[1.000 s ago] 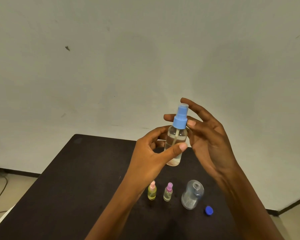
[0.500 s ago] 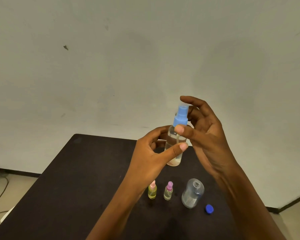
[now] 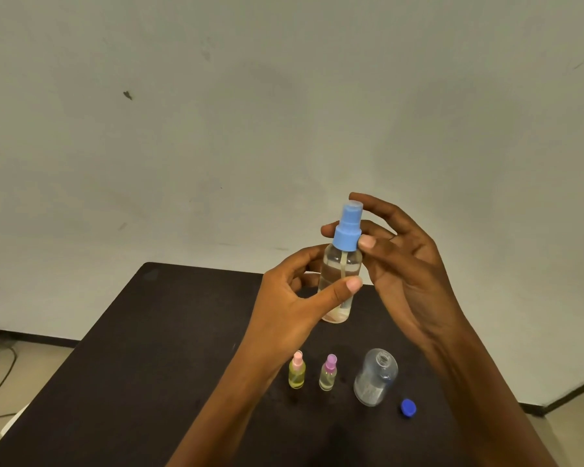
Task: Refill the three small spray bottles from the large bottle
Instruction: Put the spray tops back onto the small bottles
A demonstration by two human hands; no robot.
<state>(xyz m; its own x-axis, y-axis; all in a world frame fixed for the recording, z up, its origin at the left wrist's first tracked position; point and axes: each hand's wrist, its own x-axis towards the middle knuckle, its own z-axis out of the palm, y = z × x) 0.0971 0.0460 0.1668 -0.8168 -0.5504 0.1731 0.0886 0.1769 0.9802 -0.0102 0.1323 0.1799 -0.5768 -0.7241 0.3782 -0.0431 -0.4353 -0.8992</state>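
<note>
Closest to me, below my grip and off to its right, the dark blue cap (image 3: pixel 408 407) lies loose on the table (image 3: pixel 149 332). Just left of it stands the large bottle (image 3: pixel 375 379), its neck open and, as far as I can judge, almost drained. Directly under my grip, well apart from it, stand the pink-topped bottle (image 3: pixel 297 371) and the purple-topped bottle (image 3: pixel 328 374), side by side and both with sprayers on.

My left hand (image 3: pixel 290 305) is curled round the body of the third spray bottle (image 3: pixel 338 264), thumb across the front and fingers behind, holding it upright in the air above the table. The liquid inside reaches near its shoulder. My right hand (image 3: pixel 405 264) pinches the collar of the blue sprayer top (image 3: pixel 348 230) between thumb tip and a finger behind, the other fingers fanned loosely.

Half a second ago that right thumb lay lower, across the bottle's shoulder, with the fingers hooked behind the sprayer. Now it is back up on the collar as it was a second ago. I read that as one turn ended and a fresh bite taken, most likely screwing the sprayer down on the last refilled bottle.

Beyond my grip is the table's far edge, then the bare wall (image 3: pixel 216 129).
</note>
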